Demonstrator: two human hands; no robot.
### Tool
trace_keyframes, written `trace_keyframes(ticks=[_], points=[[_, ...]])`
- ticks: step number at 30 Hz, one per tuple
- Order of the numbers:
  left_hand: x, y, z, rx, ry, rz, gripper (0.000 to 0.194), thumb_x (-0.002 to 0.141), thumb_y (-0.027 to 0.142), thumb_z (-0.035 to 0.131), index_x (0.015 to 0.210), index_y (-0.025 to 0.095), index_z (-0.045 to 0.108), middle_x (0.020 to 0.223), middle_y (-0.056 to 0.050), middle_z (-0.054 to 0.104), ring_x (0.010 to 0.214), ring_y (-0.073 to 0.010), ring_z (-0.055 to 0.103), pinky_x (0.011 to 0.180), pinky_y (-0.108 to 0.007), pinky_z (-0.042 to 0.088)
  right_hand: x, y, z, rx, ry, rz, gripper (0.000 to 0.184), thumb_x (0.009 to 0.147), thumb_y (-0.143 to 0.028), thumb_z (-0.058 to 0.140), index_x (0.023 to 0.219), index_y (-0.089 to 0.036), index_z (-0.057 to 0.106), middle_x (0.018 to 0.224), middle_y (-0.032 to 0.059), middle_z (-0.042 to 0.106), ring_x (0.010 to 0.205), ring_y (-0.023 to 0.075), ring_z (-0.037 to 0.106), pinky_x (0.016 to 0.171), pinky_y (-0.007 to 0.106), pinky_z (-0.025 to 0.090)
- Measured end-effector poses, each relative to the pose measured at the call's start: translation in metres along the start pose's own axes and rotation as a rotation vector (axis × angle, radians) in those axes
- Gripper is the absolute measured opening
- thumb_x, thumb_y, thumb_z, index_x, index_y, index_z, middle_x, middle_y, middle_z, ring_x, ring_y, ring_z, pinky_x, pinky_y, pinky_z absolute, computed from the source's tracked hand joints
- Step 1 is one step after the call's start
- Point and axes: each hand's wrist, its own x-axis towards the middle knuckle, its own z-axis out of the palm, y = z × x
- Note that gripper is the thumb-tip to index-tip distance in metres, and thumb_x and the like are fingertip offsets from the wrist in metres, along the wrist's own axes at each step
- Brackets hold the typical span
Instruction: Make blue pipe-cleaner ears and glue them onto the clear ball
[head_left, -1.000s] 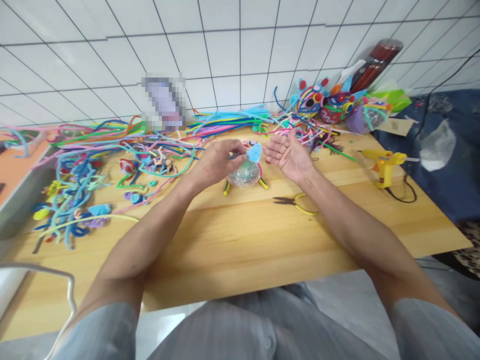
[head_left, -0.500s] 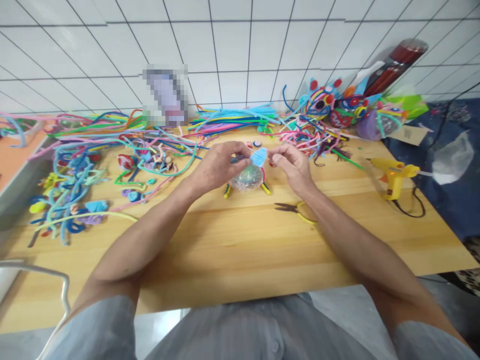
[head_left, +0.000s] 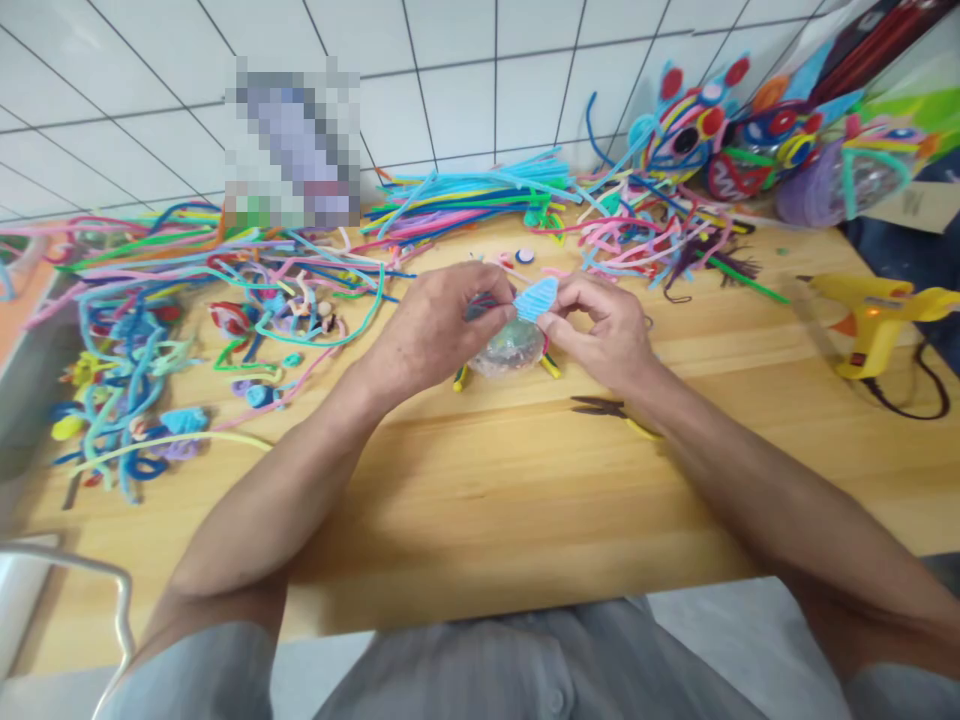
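Observation:
My left hand [head_left: 446,325] pinches one end of a light blue, ribbed triangular pipe-cleaner piece [head_left: 537,298]. My right hand [head_left: 606,332] is closed on its other end with thumb and forefinger. Just below the hands, a clear rounded plastic body [head_left: 510,352] sits on the table, with yellow-and-dark pipe-cleaner legs [head_left: 551,368] sticking out at its base. The left fingers partly cover its top. Small dark-bladed scissors or pliers with yellow handles [head_left: 600,406] lie near my right wrist, the handles partly behind the forearm.
A yellow glue gun [head_left: 874,315] stands at the right with its cord. Decorated plastic figures [head_left: 682,140] line the back right. Bundles of pipe cleaners [head_left: 472,195] lie along the wall, and twisted pieces [head_left: 135,370] are heaped at the left. A blurred-out object [head_left: 296,145] leans on the tiles.
My right hand has come in to the blue piece and now grips its edge; before, its fingers were slightly apart from it. The piece has tilted rightward. The view has moved closer.

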Motion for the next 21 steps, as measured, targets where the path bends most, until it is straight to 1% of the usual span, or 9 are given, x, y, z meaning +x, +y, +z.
trace_keyframes(ticks=[2,7,11,15,18,21], points=[[0.0,0.0,-0.001,0.002,-0.002,-0.006,0.012,0.094,0.027,0.063,0.094,0.02,0.073,0.104,-0.005,0.079,0.098,-0.0222,0.072,0.094,-0.038,0.056,0.0,-0.001,-0.001,0.013,-0.016,0.015,0.021,0.086,-0.031,0.08,0.072,-0.028,0.063,0.08,0.0002,0.067,0.08,0.0225,0.062,0.096,0.047,0.056],[-0.001,0.0,-0.003,-0.004,0.002,-0.019,0.012,0.095,0.028,0.064,0.095,0.021,0.073,0.103,-0.005,0.079,0.097,-0.022,0.072,0.094,-0.039,0.057,-0.003,-0.003,-0.004,0.087,-0.013,0.127,0.015,0.087,-0.039,0.077,0.083,-0.028,0.069,0.084,0.001,0.068,0.085,0.0241,0.065,0.089,0.044,0.055],[-0.001,-0.001,-0.004,0.004,0.017,-0.009,0.012,0.094,0.027,0.064,0.095,0.02,0.074,0.103,-0.005,0.079,0.097,-0.0221,0.072,0.094,-0.038,0.056,-0.003,-0.002,-0.003,0.101,-0.069,0.104,0.015,0.084,-0.036,0.078,0.09,-0.027,0.068,0.093,0.0012,0.072,0.085,0.0221,0.065,0.084,0.041,0.055],[-0.001,-0.001,-0.003,0.037,0.028,-0.007,0.012,0.093,0.027,0.064,0.095,0.021,0.074,0.102,-0.005,0.08,0.097,-0.0223,0.072,0.093,-0.039,0.056,-0.003,0.005,0.0,0.118,-0.073,0.109,0.017,0.082,-0.034,0.078,0.092,-0.027,0.067,0.096,0.0002,0.071,0.089,0.0208,0.066,0.081,0.036,0.056],[-0.001,-0.002,-0.003,0.024,0.03,0.001,0.012,0.094,0.029,0.065,0.095,0.021,0.074,0.102,-0.005,0.08,0.096,-0.022,0.072,0.094,-0.039,0.056,-0.003,0.009,0.001,0.129,-0.076,0.123,0.016,0.083,-0.034,0.079,0.093,-0.027,0.068,0.096,-0.0002,0.073,0.091,0.0209,0.067,0.082,0.036,0.056],[-0.001,-0.002,-0.006,-0.011,0.024,-0.009,0.016,0.095,0.034,0.067,0.095,0.021,0.075,0.104,-0.005,0.08,0.097,-0.0219,0.073,0.092,-0.038,0.057,0.0,0.007,-0.004,0.166,-0.059,0.129,0.016,0.086,-0.037,0.078,0.096,-0.026,0.072,0.099,0.0007,0.076,0.094,0.0216,0.069,0.086,0.037,0.055]])
